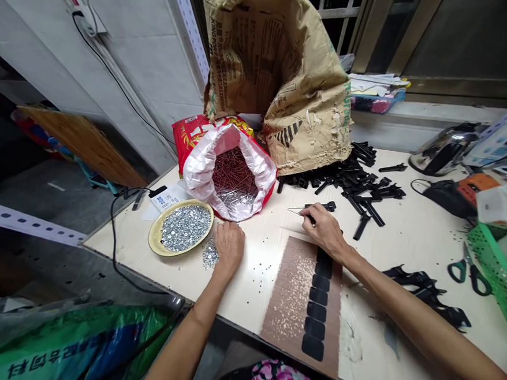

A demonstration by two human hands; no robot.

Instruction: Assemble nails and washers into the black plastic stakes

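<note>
Head view: work looks to be in mid-course, with plenty of stock lying about. On the counter [246,294], the right hand [326,233] has its grip closed in a pinch on thin metal pins [295,209], just beyond the far end of a brown board [290,291]; a black part lies close to the fingers, and whether it is held too I cannot tell. The left hand [229,246] is curled beside a small spill of washers [210,254], right of the yellow bowl [153,244]; what its grip has, if anything, is hidden.

As for what seems done, a row of black rounded squares [315,311] runs along the right part of the board, near to far, its far end partly covered by the right arm. Pale specks cover much of the board's left part.

As for what is unused, the bowl is well filled with washers, the red bag [188,136] holds reddish rods [233,171] and silver pins [235,201], and a big heap of black parts [358,186] lies far right. Black pieces [428,292] sit apart beyond the right forearm; whether those are finished, I cannot tell.
</note>
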